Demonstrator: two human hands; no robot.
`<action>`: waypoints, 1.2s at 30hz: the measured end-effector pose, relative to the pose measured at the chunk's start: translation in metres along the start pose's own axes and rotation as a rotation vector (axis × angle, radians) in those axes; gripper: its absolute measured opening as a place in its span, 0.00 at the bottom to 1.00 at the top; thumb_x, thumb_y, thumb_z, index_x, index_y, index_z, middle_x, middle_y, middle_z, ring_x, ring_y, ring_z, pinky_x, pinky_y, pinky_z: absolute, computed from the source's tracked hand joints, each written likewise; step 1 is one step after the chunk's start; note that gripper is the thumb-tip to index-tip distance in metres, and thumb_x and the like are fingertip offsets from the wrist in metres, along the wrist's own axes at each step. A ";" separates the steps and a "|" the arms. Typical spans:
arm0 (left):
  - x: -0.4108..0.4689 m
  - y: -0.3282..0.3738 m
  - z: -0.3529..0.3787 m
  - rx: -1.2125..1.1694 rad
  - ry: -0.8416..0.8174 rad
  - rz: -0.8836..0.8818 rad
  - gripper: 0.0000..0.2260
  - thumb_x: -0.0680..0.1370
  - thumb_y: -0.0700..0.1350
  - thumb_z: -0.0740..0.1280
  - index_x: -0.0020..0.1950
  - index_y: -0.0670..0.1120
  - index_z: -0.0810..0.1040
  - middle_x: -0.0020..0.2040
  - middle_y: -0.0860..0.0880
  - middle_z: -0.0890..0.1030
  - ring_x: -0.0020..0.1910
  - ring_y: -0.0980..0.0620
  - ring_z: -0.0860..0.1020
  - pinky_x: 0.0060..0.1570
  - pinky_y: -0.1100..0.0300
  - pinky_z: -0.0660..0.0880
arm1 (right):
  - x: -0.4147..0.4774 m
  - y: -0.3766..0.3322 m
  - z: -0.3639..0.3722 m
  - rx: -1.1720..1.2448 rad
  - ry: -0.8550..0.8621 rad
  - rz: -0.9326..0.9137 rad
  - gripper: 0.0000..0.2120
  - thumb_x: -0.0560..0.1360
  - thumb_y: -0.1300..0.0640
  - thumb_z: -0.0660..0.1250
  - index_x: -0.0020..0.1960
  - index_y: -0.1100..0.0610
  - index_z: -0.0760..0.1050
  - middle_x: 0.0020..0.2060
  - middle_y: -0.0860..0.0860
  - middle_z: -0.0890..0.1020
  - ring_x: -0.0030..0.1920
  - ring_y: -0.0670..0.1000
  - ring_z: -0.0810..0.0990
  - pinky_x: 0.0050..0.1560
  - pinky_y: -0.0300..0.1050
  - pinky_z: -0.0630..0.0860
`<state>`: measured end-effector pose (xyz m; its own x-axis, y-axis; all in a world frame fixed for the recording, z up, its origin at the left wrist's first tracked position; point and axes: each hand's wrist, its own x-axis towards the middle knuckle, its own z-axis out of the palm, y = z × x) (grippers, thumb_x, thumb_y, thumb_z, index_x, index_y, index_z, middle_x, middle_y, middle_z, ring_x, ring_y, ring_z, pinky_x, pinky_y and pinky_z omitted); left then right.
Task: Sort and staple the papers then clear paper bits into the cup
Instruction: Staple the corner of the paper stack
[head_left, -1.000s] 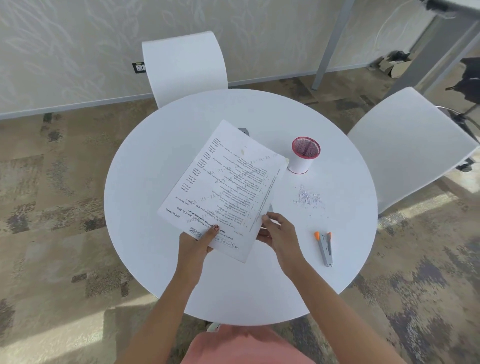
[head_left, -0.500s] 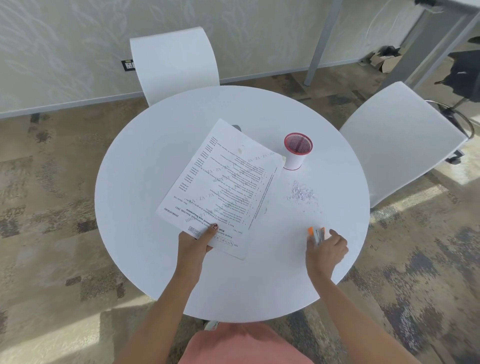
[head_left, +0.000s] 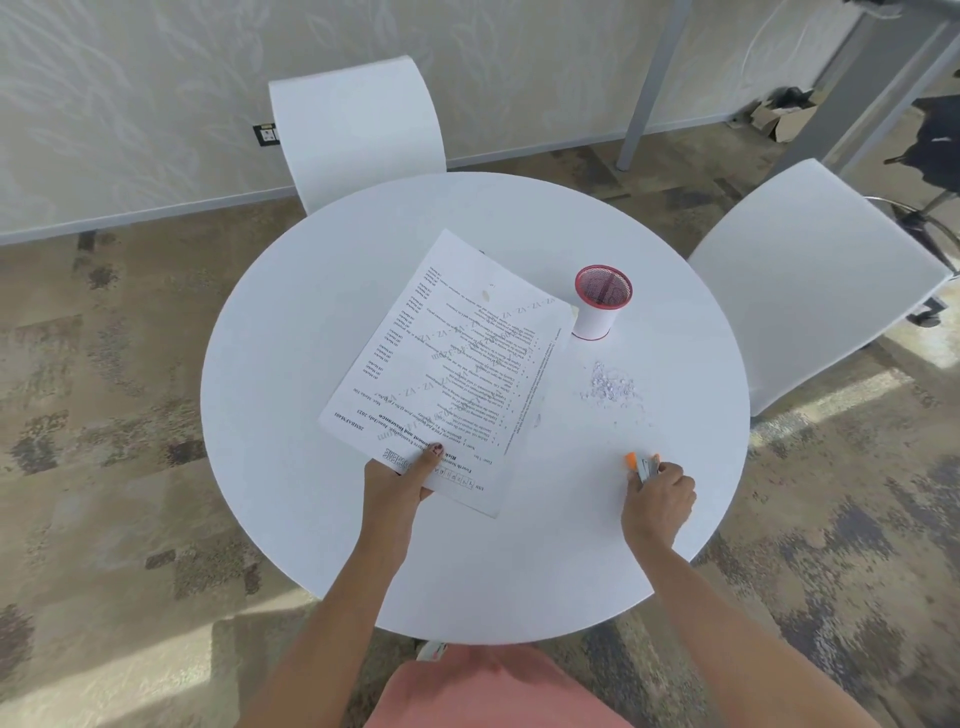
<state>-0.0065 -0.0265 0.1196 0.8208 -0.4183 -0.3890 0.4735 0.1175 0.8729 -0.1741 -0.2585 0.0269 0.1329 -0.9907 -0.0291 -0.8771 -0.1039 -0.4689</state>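
Pinching the near edge of the papers (head_left: 447, 364), the left hand (head_left: 397, 480) has its thumb on top by the printed header and the other fingers tucked under the sheets, hidden. The stack runs away from those fingers toward the far side of the round white table (head_left: 311, 338), angled, print upside down to the camera; how many sheets are in it can't be made out. Whether the far end lies flat or is lifted a bit is unclear.

The right hand (head_left: 658, 499) is curled closed over the stapler (head_left: 643, 463); only the orange tip and a strip of grey metal poke out beyond the knuckles, the rest is covered by the fingers. It looks gripped, probably still touching the tabletop, hard to say from this angle.

Beyond the right fingertips, apart from them, a small scatter of paper bits (head_left: 609, 387) lies loose on the table, pieces too small to count. Farther past the bits stands the cup (head_left: 600, 304), white wall, red rim, upright, just beside the far right corner of the papers. Its inside reads as a reddish mesh pattern, contents unclear.

Two white chairs (head_left: 358, 124) sit at the far and right sides, the right one partly cut by the table edge.
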 end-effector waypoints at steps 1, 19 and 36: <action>0.000 0.000 0.000 0.007 0.009 0.002 0.17 0.72 0.35 0.74 0.57 0.50 0.80 0.50 0.54 0.86 0.56 0.47 0.82 0.53 0.49 0.79 | 0.000 -0.001 0.001 0.008 -0.010 0.023 0.18 0.75 0.62 0.70 0.58 0.73 0.70 0.50 0.71 0.74 0.49 0.69 0.74 0.50 0.61 0.70; -0.001 0.010 0.005 0.111 0.065 0.100 0.19 0.68 0.46 0.73 0.59 0.48 0.81 0.49 0.55 0.86 0.52 0.53 0.84 0.48 0.55 0.81 | -0.076 -0.074 -0.076 0.844 -1.153 0.056 0.20 0.76 0.48 0.63 0.57 0.65 0.77 0.42 0.50 0.77 0.33 0.50 0.72 0.31 0.41 0.67; -0.004 0.030 0.012 0.224 0.083 0.138 0.06 0.68 0.48 0.73 0.42 0.58 0.85 0.43 0.55 0.86 0.46 0.49 0.82 0.52 0.39 0.79 | -0.083 -0.116 -0.103 0.677 -1.364 -0.218 0.17 0.78 0.42 0.62 0.40 0.55 0.75 0.31 0.52 0.73 0.32 0.53 0.68 0.30 0.37 0.62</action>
<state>0.0004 -0.0317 0.1511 0.9005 -0.3360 -0.2762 0.2802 -0.0375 0.9592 -0.1305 -0.1728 0.1745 0.8658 -0.0917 -0.4920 -0.4680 0.2000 -0.8608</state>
